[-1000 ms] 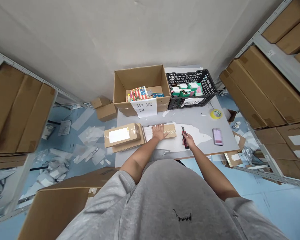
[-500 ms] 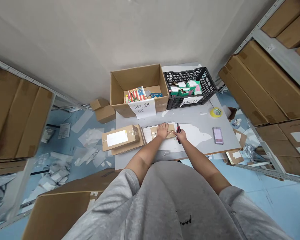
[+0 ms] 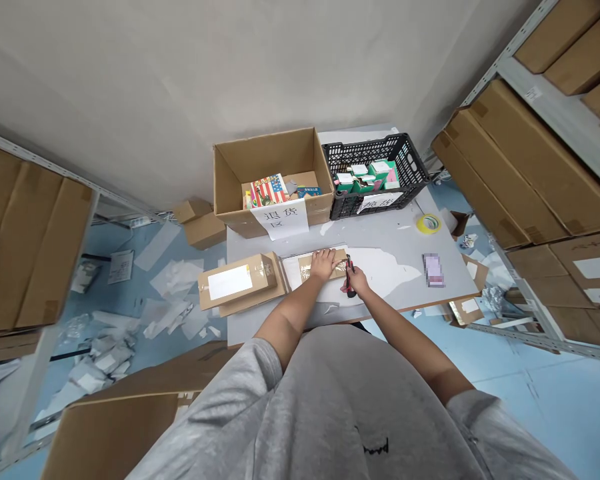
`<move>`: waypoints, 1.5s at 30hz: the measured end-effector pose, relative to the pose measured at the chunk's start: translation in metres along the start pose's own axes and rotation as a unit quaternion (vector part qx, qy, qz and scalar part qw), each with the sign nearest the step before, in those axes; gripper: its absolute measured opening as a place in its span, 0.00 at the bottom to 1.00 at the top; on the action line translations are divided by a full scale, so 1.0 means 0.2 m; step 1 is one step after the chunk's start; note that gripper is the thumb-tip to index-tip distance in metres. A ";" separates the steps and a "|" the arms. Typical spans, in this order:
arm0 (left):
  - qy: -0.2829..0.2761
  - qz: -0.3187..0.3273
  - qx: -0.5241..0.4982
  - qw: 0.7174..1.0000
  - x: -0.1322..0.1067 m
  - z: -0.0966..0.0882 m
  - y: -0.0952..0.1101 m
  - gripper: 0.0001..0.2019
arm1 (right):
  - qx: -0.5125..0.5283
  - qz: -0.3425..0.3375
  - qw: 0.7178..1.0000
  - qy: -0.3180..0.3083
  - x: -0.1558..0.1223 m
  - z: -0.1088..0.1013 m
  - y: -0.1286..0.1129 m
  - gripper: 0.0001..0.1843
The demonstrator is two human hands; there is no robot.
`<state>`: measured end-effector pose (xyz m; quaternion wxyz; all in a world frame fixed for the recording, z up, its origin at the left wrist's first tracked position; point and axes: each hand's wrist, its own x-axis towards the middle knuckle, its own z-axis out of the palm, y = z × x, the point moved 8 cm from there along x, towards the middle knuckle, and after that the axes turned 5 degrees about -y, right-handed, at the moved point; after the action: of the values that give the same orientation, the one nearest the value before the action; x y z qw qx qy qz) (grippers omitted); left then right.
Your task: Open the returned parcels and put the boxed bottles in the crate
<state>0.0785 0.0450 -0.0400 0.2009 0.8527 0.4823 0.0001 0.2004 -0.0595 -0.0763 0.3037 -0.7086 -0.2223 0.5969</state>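
"Grey wall (image 3: 260,73) behind, and one worktop (image 3: 453,273) in front of it. What's there?"

"Biggest first: an open cardboard carton (image 3: 235,224) with printed goods (image 3: 269,191) inside. Just to its right, a black crate (image 3: 347,207) holding green boxes (image 3: 380,176)."

"And nearer the person?"

"At the left, an upper box (image 3: 260,267) lies on a flatter one (image 3: 283,283). The upper looks taped and unopened; the lower is too covered to tell. Then the small parcel (image 3: 306,267), flat near the worktop's front edge."

"How far along is that one?"

"Near the start, I'd judge. It looks whole, and no contents show. If the upper box is due the same handling, that's also left."

"The hands?"

"Apart, but close. The left hand (image 3: 323,264) presses down on the parcel, fingers spread. The right hand (image 3: 357,280) is wrapped round a red-and-black knife (image 3: 351,291), its far end at the parcel's right end. Whether the tape has been cut, I can't tell."
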 end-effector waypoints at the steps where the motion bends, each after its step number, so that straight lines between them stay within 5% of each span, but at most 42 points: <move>1: 0.002 0.005 -0.008 1.000 0.00 0.00 -0.01 0.30 | -0.009 -0.005 1.000 0.006 0.01 -0.01 -0.01 0.15; 9: 0.010 0.092 -0.018 0.996 -0.05 -0.03 0.00 0.35 | -0.126 -0.091 0.982 0.107 0.11 -0.22 -0.14 0.20; 13: -0.005 0.140 -0.012 0.990 -0.11 -0.02 0.07 0.38 | -0.187 -0.077 0.974 0.101 0.22 -0.22 -0.22 0.22; 19: -0.033 0.100 -0.003 0.994 -0.11 0.03 0.09 0.36 | -0.207 -0.022 0.971 0.115 0.33 -0.20 -0.26 0.22; 26: -0.067 0.037 -0.042 0.996 -0.04 0.05 0.08 0.31 | -0.070 -0.137 0.988 -0.021 0.19 -0.24 -0.14 0.32; 30: -0.073 0.034 -0.047 0.996 -0.04 0.05 0.07 0.30 | -0.090 -0.158 0.979 -0.089 0.09 -0.28 -0.05 0.39; 45: -0.061 0.040 -0.076 0.994 -0.06 0.05 0.08 0.29 | -0.090 -0.140 0.982 -0.088 0.04 -0.27 0.04 0.37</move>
<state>0.0867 0.0246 -0.0417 0.2942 0.8520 0.4330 -0.0074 0.2543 -0.0678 -0.0818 0.2986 -0.6397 -0.3980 0.5858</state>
